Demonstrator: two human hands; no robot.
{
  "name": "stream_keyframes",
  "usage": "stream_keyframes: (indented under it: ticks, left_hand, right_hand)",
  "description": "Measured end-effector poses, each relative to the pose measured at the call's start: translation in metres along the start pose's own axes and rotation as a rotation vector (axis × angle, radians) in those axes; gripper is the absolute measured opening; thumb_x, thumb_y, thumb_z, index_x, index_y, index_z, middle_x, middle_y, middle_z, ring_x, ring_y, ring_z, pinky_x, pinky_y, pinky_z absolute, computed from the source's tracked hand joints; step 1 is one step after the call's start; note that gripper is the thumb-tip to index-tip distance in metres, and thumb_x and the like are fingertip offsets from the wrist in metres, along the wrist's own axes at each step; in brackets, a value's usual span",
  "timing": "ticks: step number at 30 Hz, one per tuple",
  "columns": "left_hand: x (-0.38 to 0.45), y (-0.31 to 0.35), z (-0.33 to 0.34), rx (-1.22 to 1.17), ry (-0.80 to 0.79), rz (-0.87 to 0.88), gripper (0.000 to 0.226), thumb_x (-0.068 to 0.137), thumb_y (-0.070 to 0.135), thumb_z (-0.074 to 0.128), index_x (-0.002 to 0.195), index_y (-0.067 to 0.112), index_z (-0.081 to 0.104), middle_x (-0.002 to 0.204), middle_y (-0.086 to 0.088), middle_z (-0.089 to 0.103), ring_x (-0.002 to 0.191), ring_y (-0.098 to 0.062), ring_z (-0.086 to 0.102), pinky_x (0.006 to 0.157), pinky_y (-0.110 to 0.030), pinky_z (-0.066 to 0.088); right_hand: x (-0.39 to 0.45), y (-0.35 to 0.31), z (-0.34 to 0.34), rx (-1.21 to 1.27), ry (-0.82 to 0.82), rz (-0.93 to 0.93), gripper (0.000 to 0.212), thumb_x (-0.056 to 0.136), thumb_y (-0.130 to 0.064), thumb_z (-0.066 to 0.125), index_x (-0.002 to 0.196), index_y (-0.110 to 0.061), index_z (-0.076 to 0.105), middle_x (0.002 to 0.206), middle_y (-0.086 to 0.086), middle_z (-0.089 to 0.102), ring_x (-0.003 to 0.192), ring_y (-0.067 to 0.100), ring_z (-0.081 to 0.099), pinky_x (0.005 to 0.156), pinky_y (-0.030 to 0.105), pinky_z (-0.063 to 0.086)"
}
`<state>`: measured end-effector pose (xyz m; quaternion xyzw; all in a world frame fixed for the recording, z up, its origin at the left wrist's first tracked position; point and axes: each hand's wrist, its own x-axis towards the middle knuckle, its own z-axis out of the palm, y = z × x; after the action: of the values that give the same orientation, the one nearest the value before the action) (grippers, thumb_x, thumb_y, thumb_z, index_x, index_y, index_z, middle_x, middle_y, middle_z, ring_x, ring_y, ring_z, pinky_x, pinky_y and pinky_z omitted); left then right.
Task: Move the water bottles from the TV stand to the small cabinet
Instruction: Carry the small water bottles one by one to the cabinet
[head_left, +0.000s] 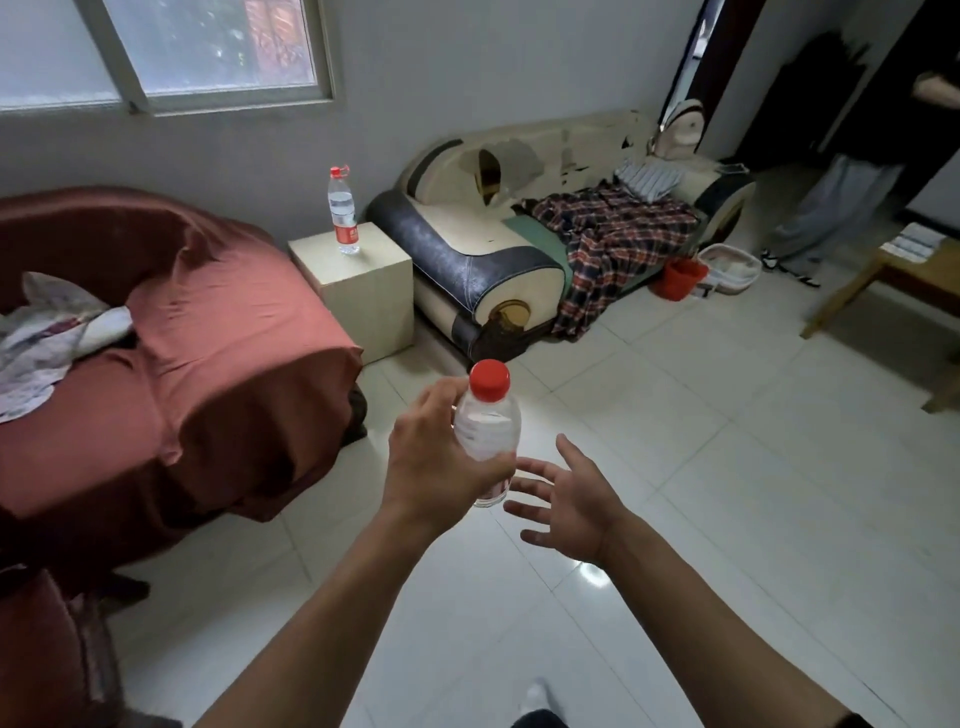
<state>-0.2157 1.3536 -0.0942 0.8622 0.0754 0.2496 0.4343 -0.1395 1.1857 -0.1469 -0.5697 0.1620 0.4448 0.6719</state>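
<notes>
My left hand (436, 462) grips a clear water bottle (487, 426) with a red cap, held upright over the tiled floor. Just right of the bottle's base is my right hand (569, 506), fingers spread, holding nothing. A second water bottle (343, 210) with a red cap and red label stands upright on the small beige cabinet (363, 291), which sits by the wall between two sofas. The TV stand is out of view.
A sofa under a red-brown cover (208, 358) fills the left. A cream and black sofa (519, 249) with a plaid blanket lies right of the cabinet. A person stands at the far right (852, 171), beside a wooden table (883, 280). A red bucket (680, 278) rests on the floor.
</notes>
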Motion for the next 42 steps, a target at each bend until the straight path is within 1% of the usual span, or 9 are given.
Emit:
stream_keyframes:
  ticks: [3,6,9,14,20,26,34,38,42]
  left_hand:
    - [0.045,-0.007,0.019,0.027,0.002,-0.012,0.062,0.057,0.038,0.086,0.112,0.022,0.063,0.099,0.008,0.065,0.079,-0.003,0.057,0.07,-0.011,0.044]
    - [0.092,-0.007,0.041,0.069,0.024,-0.015,0.058,0.056,0.041,0.082,0.107,0.022,0.062,0.096,0.009,0.064,0.079,-0.006,0.057,0.071,-0.015,0.045]
    - [0.14,-0.001,0.061,0.1,0.058,-0.017,0.056,0.055,0.04,0.084,0.104,0.024,0.062,0.095,0.009,0.065,0.079,-0.003,0.058,0.071,-0.012,0.044]
    - [0.211,0.005,0.087,0.143,0.131,-0.031,0.062,0.053,0.044,0.087,0.107,0.028,0.061,0.097,0.01,0.067,0.086,-0.012,0.064,0.079,-0.039,0.057]
    - [0.273,-0.006,0.102,0.147,0.18,-0.032,0.06,0.055,0.039,0.089,0.106,0.03,0.06,0.097,0.01,0.067,0.087,-0.013,0.065,0.078,-0.044,0.058]
    - [0.332,-0.048,0.098,0.136,0.198,-0.058,0.059,0.054,0.041,0.088,0.105,0.03,0.06,0.096,0.011,0.067,0.085,-0.013,0.065,0.077,-0.043,0.058]
    - [0.43,-0.121,0.07,0.06,0.233,-0.046,0.059,0.055,0.033,0.092,0.106,0.024,0.063,0.097,0.008,0.068,0.084,-0.012,0.064,0.076,-0.036,0.056]
    - [0.479,-0.155,0.048,0.043,0.242,-0.026,0.059,0.057,0.035,0.092,0.106,0.023,0.062,0.097,0.008,0.068,0.085,-0.011,0.062,0.074,-0.022,0.05]
    - [0.514,-0.19,0.027,0.03,0.263,-0.047,0.059,0.057,0.039,0.089,0.106,0.023,0.062,0.096,0.007,0.069,0.084,-0.012,0.064,0.075,-0.028,0.053]
  right_hand:
    - [0.036,-0.037,-0.006,0.003,-0.025,0.012,0.067,0.094,-0.067,0.03,0.127,-0.017,0.06,0.129,0.008,0.061,0.12,0.031,0.054,0.112,0.055,0.029]
    - [0.071,-0.08,-0.014,-0.007,-0.057,0.011,0.066,0.094,-0.066,0.029,0.127,-0.017,0.059,0.129,0.009,0.06,0.12,0.032,0.053,0.113,0.055,0.027]
    - [0.1,-0.129,-0.025,-0.027,-0.106,-0.005,0.067,0.094,-0.067,0.029,0.127,-0.017,0.059,0.13,0.009,0.06,0.12,0.031,0.053,0.114,0.057,0.025]
    - [0.136,-0.207,-0.042,-0.11,-0.167,-0.028,0.067,0.094,-0.067,0.028,0.129,-0.018,0.058,0.131,0.008,0.06,0.117,0.028,0.054,0.113,0.055,0.024]
    - [0.173,-0.27,-0.041,-0.141,-0.193,-0.037,0.067,0.094,-0.067,0.029,0.128,-0.018,0.058,0.122,0.007,0.062,0.109,0.027,0.055,0.109,0.053,0.026]
    - [0.227,-0.309,-0.015,-0.177,-0.186,-0.007,0.065,0.094,-0.066,0.029,0.127,-0.019,0.058,0.122,0.006,0.061,0.114,0.028,0.054,0.109,0.053,0.025]
    - [0.313,-0.377,0.055,-0.246,-0.116,-0.031,0.067,0.09,-0.07,0.034,0.123,-0.017,0.06,0.107,0.005,0.065,0.096,0.025,0.056,0.086,0.045,0.035]
    - [0.355,-0.414,0.092,-0.26,-0.103,-0.032,0.07,0.089,-0.07,0.036,0.129,-0.017,0.058,0.105,0.006,0.063,0.098,0.026,0.055,0.101,0.049,0.029]
    - [0.391,-0.438,0.127,-0.265,-0.108,-0.007,0.07,0.089,-0.07,0.035,0.129,-0.018,0.058,0.107,0.004,0.063,0.1,0.027,0.055,0.102,0.049,0.028]
